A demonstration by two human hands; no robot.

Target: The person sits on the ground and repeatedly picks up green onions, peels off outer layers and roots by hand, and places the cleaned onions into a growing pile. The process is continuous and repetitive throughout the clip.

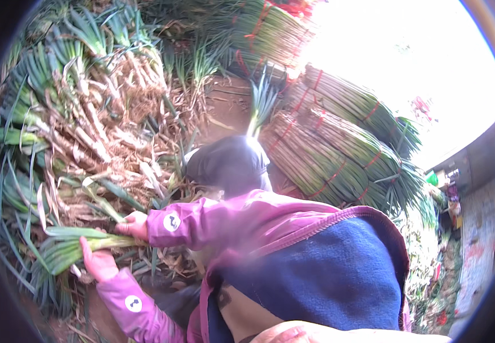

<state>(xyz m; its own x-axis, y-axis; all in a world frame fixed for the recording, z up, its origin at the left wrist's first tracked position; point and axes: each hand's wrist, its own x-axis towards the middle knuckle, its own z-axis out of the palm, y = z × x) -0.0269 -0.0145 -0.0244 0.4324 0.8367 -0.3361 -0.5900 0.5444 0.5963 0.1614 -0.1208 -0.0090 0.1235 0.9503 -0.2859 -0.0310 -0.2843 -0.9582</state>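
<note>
A green onion [110,242] lies across my two hands, its leaves fanning to the left. My left hand [101,262] grips it from below where the leaves spread, thumb on top. Around its pale stalk end closes my right hand [132,226], hiding that end. A long, folded yellow-green leaf [104,203] runs up and left from my right fingertips; whether it is still attached to the stalk is hidden. Just beyond my hands lies a large heap of untrimmed green onions [86,124] with dry skins and roots.
Several trimmed green-onion bundles [316,154] with red ties are stacked to the right. More tied bundles [268,30] lie farther up. A lone green onion [261,103] shows beyond my dark-clothed knee [230,165]. Loose leaf scraps [179,261] litter the ground. Glare washes out the upper right.
</note>
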